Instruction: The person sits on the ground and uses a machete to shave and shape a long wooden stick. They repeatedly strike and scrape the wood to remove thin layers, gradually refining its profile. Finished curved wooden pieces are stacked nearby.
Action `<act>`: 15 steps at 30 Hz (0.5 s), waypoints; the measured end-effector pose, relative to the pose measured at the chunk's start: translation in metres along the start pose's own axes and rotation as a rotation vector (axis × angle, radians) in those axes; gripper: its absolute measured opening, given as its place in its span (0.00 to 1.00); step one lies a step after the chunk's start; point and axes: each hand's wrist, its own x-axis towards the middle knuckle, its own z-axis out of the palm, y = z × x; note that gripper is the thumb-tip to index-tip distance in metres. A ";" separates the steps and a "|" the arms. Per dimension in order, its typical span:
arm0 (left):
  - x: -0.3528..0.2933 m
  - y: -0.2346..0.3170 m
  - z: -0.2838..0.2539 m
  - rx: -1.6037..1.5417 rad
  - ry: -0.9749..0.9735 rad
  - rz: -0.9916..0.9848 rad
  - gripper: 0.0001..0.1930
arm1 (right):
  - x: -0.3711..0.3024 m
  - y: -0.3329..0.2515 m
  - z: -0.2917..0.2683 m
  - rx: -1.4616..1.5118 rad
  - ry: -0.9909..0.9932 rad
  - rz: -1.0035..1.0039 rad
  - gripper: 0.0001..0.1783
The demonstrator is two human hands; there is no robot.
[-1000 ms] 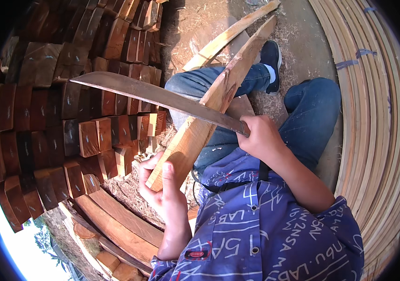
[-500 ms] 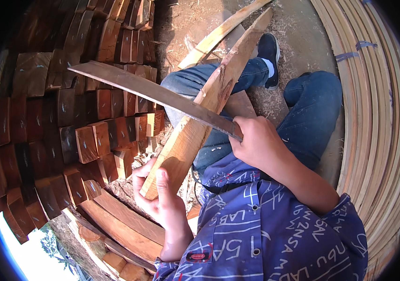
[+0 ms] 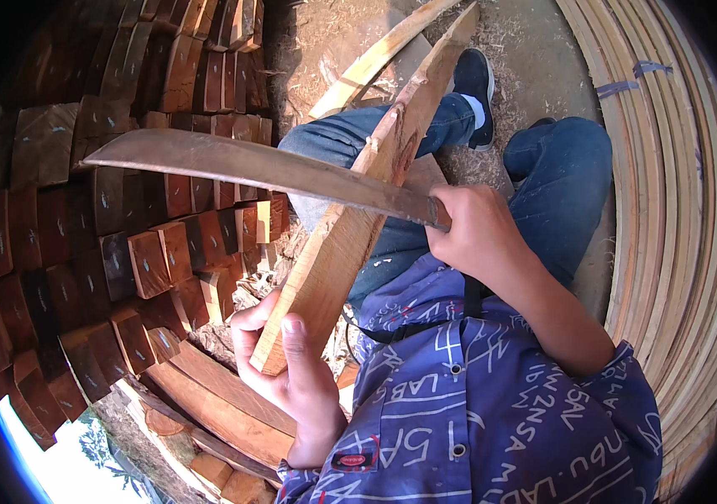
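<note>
My left hand [image 3: 295,370] grips the near end of a long wooden plank [image 3: 325,260], thumb on one side and fingers around the other. The plank slants up and away across my leg, and its far part is rough and narrows to a point. In my right hand [image 3: 474,228] is a machete [image 3: 232,168], its handle mostly hidden by the closed fingers. The wide, worn blade stretches left across the plank, passing over its middle. Whether blade and wood touch, I cannot tell.
Stacked wooden blocks [image 3: 149,260] fill the left side. Long thin strips [image 3: 652,210] bound with bands lie at the right. Another cut slab [image 3: 375,63] rests on the shaving-strewn ground beyond my knee. Thick timbers [image 3: 216,391] lie at lower left.
The machete has turned so more of its blade's flat face shows, and its tip has shifted left. My right hand has moved slightly right. My left hand still grips the plank.
</note>
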 end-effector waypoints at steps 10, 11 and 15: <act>0.007 0.011 0.011 -0.008 0.045 0.016 0.15 | -0.005 0.002 -0.005 0.187 -0.013 0.110 0.10; 0.009 0.011 0.011 0.010 0.045 0.026 0.15 | -0.006 0.001 -0.004 0.163 0.010 0.057 0.10; 0.004 0.011 0.010 0.032 0.070 0.016 0.16 | 0.014 0.038 -0.003 0.037 0.111 0.164 0.10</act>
